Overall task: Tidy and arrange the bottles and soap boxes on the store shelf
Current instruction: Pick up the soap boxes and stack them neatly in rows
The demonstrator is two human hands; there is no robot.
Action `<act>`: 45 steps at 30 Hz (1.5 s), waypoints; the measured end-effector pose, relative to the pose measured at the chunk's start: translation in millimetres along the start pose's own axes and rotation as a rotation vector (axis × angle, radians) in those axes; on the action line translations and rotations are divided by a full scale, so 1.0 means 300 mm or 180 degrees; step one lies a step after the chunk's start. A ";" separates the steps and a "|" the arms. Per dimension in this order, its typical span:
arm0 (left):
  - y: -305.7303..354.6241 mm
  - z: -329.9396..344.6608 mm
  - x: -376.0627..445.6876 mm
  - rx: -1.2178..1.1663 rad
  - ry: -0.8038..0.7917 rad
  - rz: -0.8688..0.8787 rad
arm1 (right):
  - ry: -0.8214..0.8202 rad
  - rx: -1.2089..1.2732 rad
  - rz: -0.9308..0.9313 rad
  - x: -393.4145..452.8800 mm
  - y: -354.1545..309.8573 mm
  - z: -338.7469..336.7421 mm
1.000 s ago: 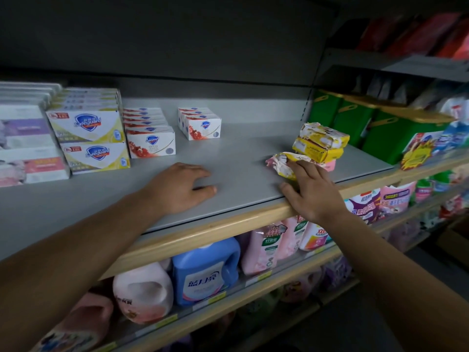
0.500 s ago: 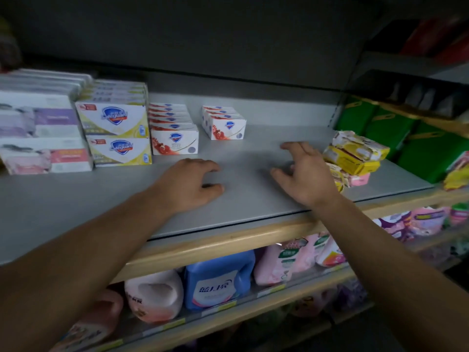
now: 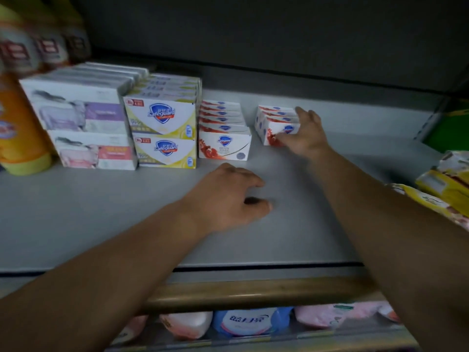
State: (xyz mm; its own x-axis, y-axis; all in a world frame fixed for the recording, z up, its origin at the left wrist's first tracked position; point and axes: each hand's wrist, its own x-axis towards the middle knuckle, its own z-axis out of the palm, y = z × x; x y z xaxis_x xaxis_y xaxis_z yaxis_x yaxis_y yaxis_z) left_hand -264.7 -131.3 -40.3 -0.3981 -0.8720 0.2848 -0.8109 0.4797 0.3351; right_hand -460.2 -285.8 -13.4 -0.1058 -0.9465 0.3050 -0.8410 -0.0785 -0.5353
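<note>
A short row of red-and-white soap boxes (image 3: 275, 118) stands apart at the back of the grey shelf (image 3: 101, 212). My right hand (image 3: 308, 138) grips this row, thumb on the front box's face and fingers reaching along its right side to the back. My left hand (image 3: 228, 196) rests on the bare shelf in the middle, fingers loosely curled, holding nothing. To the left stands a longer row of the same red-and-white boxes (image 3: 224, 146), then stacked yellow Safeguard boxes (image 3: 162, 118) and white boxes with purple and pink labels (image 3: 81, 110).
An orange bottle (image 3: 17, 123) stands at the far left. Yellow wrapped soap packs (image 3: 446, 184) lie at the right edge, with a green container (image 3: 454, 128) behind. Below the wooden shelf lip (image 3: 253, 290), pink and blue detergent bottles (image 3: 248, 321) line the lower shelf.
My right hand left the yellow soap packs at the right and moved back-left onto the separate row of red-and-white boxes. The view swung left. My left hand stayed resting on the shelf.
</note>
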 end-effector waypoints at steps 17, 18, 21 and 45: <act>-0.017 -0.054 0.023 -0.1127 0.0899 -0.0399 | 0.0335 0.0402 -0.0599 -0.356 -0.062 -0.146; -0.015 -0.060 0.022 -0.1369 0.0960 -0.0402 | 0.0268 0.0579 -0.0637 -0.397 -0.073 -0.155; -0.010 -0.066 0.016 -0.1726 0.0768 -0.0222 | 0.0063 0.0915 -0.0682 -0.501 -0.096 -0.162; -0.011 -0.095 0.000 -0.2825 0.0334 -0.1038 | 0.0074 0.2299 0.0361 -0.615 -0.092 -0.133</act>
State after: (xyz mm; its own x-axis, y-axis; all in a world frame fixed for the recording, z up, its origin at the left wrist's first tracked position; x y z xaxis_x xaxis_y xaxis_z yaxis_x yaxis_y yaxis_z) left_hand -249.8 -130.0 -15.7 -0.1341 -0.9835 0.1214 -0.2363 0.1507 0.9599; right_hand -438.6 -96.4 -23.4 -0.1895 -0.9548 0.2291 -0.2654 -0.1749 -0.9481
